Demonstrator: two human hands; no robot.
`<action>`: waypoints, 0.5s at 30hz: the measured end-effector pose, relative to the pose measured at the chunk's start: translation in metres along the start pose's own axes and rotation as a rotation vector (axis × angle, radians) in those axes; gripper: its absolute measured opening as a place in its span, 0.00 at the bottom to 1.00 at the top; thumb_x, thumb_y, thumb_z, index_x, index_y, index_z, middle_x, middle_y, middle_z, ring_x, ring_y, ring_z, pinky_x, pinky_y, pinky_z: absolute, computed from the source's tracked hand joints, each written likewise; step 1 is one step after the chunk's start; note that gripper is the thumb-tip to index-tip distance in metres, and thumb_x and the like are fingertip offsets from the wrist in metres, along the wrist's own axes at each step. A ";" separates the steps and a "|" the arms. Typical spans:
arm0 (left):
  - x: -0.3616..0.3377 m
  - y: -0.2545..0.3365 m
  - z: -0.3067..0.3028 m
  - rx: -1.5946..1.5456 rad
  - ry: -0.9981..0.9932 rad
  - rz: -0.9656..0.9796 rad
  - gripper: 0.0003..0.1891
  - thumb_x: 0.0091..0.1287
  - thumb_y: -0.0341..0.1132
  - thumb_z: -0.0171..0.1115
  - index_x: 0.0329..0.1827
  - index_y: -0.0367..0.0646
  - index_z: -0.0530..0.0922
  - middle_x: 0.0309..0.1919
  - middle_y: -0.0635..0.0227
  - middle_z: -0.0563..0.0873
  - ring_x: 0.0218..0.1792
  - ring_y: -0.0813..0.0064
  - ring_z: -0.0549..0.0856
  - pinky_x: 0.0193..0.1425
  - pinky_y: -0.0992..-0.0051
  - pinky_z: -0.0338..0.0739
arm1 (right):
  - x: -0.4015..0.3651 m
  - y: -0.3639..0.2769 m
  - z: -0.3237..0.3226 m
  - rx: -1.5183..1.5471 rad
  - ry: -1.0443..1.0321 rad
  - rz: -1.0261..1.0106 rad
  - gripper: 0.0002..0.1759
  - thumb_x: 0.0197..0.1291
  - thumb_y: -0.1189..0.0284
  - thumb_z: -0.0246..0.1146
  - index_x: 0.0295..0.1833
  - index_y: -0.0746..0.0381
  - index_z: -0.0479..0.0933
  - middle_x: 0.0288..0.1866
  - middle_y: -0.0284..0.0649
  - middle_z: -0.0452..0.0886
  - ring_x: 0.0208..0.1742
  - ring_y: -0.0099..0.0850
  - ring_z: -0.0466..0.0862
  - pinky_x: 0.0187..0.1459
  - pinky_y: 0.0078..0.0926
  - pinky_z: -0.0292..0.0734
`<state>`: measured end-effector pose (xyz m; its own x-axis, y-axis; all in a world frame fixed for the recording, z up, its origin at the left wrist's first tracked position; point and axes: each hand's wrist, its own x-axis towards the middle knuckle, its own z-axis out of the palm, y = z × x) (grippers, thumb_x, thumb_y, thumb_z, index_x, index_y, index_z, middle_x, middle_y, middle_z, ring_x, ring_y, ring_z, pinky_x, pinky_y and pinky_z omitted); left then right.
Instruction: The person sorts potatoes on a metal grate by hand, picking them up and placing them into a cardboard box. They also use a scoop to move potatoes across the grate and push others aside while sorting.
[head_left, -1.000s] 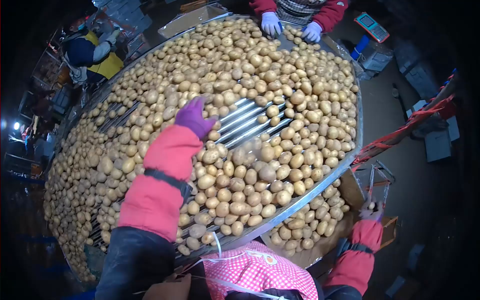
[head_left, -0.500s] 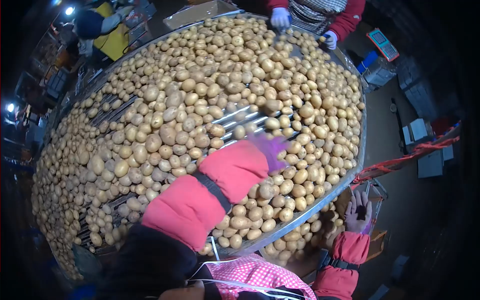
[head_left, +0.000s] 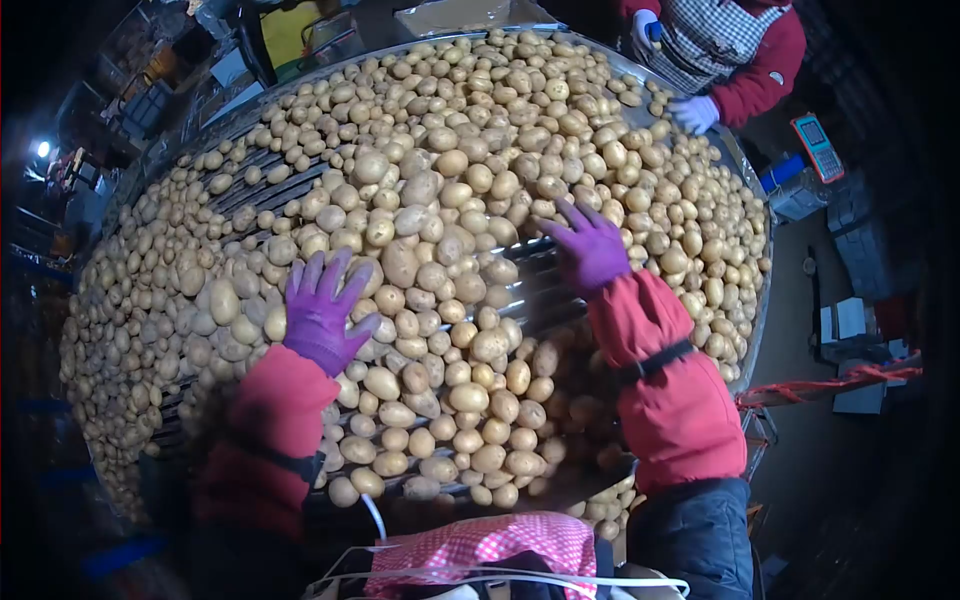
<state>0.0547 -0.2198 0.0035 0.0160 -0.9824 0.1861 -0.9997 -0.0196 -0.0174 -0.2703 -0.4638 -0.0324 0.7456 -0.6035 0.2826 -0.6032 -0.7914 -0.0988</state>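
A white mark on the co-worker's red sleeve (head_left: 768, 78) is seen, too small to be read. The left hand (head_left: 322, 310) and the right hand (head_left: 590, 248), both purple-gloved, are laid flat, fingers splayed wide, on the potatoes (head_left: 450, 165) heaped across the roller table (head_left: 535, 305). Half a second earlier the right hand was held off the table's edge.

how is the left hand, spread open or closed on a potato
Spread open: the left hand lies fingers fanned on the potatoes, gripping none.
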 end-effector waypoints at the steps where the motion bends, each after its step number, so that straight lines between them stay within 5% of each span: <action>1: 0.000 0.000 0.000 -0.019 -0.025 -0.008 0.37 0.59 0.50 0.68 0.74 0.56 0.69 0.76 0.60 0.64 0.75 0.46 0.60 0.77 0.40 0.49 | 0.022 -0.009 0.010 -0.130 -0.046 -0.031 0.28 0.59 0.64 0.62 0.67 0.36 0.74 0.76 0.39 0.68 0.72 0.49 0.71 0.68 0.54 0.67; 2: 0.001 0.002 -0.003 -0.028 0.002 -0.004 0.36 0.58 0.49 0.69 0.72 0.55 0.72 0.75 0.59 0.66 0.75 0.45 0.62 0.76 0.40 0.52 | 0.041 -0.014 0.023 -0.115 -0.176 0.021 0.29 0.59 0.56 0.61 0.68 0.30 0.71 0.80 0.31 0.62 0.78 0.49 0.62 0.71 0.61 0.59; 6: 0.002 -0.004 0.000 -0.088 0.043 0.010 0.33 0.54 0.47 0.73 0.65 0.51 0.78 0.71 0.57 0.71 0.72 0.44 0.66 0.75 0.42 0.59 | 0.073 0.010 0.033 -0.241 -0.332 0.036 0.32 0.57 0.47 0.63 0.70 0.30 0.69 0.81 0.22 0.59 0.82 0.51 0.48 0.73 0.62 0.55; 11: 0.004 -0.010 0.004 -0.145 0.076 0.037 0.34 0.52 0.47 0.75 0.64 0.51 0.79 0.69 0.58 0.72 0.70 0.45 0.68 0.73 0.46 0.63 | 0.062 0.109 0.037 -0.105 -0.124 0.057 0.21 0.59 0.47 0.62 0.59 0.34 0.78 0.78 0.31 0.63 0.75 0.53 0.63 0.70 0.61 0.61; 13: 0.003 -0.009 0.008 -0.138 0.114 0.047 0.34 0.51 0.50 0.75 0.63 0.53 0.79 0.67 0.59 0.74 0.68 0.46 0.70 0.69 0.45 0.66 | 0.051 0.124 0.006 -0.345 -0.291 0.386 0.19 0.61 0.50 0.61 0.59 0.33 0.78 0.78 0.33 0.63 0.75 0.52 0.63 0.70 0.61 0.60; 15: 0.003 -0.008 0.009 -0.154 0.140 0.060 0.33 0.51 0.49 0.75 0.63 0.53 0.80 0.67 0.59 0.74 0.68 0.46 0.70 0.69 0.45 0.66 | 0.035 0.131 -0.013 -0.557 -0.309 0.482 0.19 0.62 0.54 0.60 0.60 0.31 0.77 0.80 0.32 0.60 0.77 0.51 0.60 0.71 0.61 0.58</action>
<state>0.0627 -0.2244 -0.0042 -0.0363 -0.9452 0.3243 -0.9903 0.0775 0.1152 -0.3274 -0.5872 -0.0231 0.3622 -0.9310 0.0452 -0.8713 -0.3209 0.3712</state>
